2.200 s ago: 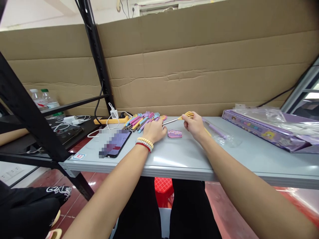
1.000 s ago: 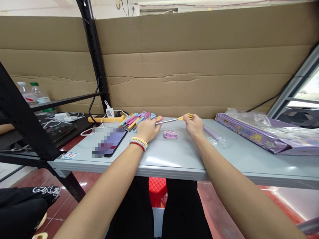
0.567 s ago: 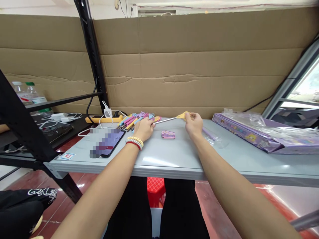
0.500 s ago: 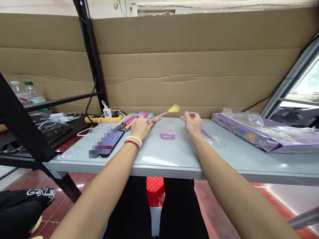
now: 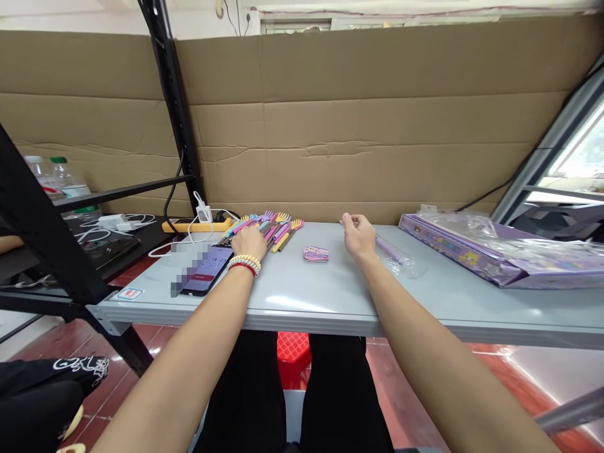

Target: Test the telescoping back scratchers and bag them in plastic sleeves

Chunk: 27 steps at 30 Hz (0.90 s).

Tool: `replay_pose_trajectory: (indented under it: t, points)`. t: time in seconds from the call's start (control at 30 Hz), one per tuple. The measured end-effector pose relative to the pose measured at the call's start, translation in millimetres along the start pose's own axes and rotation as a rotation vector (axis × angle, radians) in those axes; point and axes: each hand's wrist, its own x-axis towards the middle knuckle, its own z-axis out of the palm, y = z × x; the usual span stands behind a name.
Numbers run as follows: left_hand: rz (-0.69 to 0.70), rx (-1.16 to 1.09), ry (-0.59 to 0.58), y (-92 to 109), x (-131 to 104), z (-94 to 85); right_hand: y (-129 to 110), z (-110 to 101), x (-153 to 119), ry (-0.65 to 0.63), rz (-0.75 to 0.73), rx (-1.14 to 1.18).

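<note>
Claw-tipped sticks (image 5: pixel 283 240): slim, perhaps plastic-handled.

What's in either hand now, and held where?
The left hand lies over the fork-ended sticks; whether it grips one cannot be told. The right hand seems to pinch a small, mostly hidden item; which part cannot be told.

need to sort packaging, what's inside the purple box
Clear plastic lies across the top of the purple box; whatever is beneath it is covered and can't be made out.

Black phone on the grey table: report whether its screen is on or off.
On. The flat black phone shows a lit purplish display with pale digits; pixelation hides part of its left side.
</note>
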Motion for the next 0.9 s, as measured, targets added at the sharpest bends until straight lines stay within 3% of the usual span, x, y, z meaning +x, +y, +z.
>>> replay_pose_trajectory:
  t: [0.27,0.57,0.73,0.9]
  points:
    - [-0.018,0.034,-0.040,1.6,1.9,2.3,-2.8,-0.3,-2.3,-0.048,-0.013,-0.063]
    - [0.034,-0.049,0.039,0.0,2.3,3.2,-4.0,-0.5,-2.1,-0.082,-0.018,-0.105]
    - [0.104,-0.107,0.109,3.1,0.3,0.5,-7.1,-1.9,-4.7,-0.113,-0.035,-0.129]
    - [0.199,-0.115,0.041,6.8,-2.5,-1.8,-10.1,-2.3,-6.8,-0.153,-0.048,-0.160]
